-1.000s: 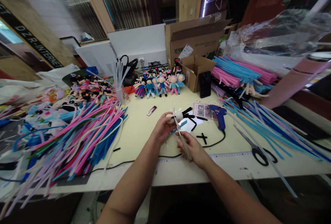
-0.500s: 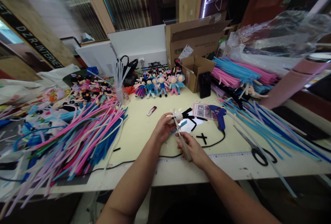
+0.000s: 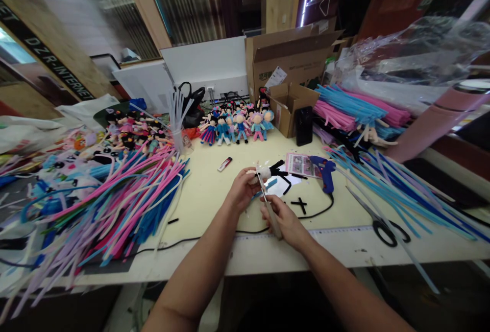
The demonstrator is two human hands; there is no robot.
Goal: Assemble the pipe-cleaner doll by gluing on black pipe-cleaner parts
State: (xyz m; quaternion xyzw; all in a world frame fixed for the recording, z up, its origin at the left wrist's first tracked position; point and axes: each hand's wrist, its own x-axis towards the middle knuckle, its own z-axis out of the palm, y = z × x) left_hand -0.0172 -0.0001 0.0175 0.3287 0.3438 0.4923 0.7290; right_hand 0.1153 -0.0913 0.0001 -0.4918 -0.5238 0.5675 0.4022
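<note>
The left hand (image 3: pixel 241 189) pinches a small white-headed figure (image 3: pixel 264 172) with black pipe-cleaner limbs above the table (image 3: pixel 214 189) centre. The right hand (image 3: pixel 285 219) grips a pair of scissors (image 3: pixel 268 204), whose long axis points to eleven o'clock, the tips meeting the figure. A blue glue gun (image 3: pixel 325 171) lies at two o'clock.

We hold a small doll (image 3: pixel 268 172) in our left hand (image 3: pixel 241 190). Our right hand (image 3: pixel 285 219) holds scissors (image 3: pixel 266 200) up to it. A blue glue gun (image 3: pixel 324 170) lies near on the table (image 3: pixel 206 189).
</note>
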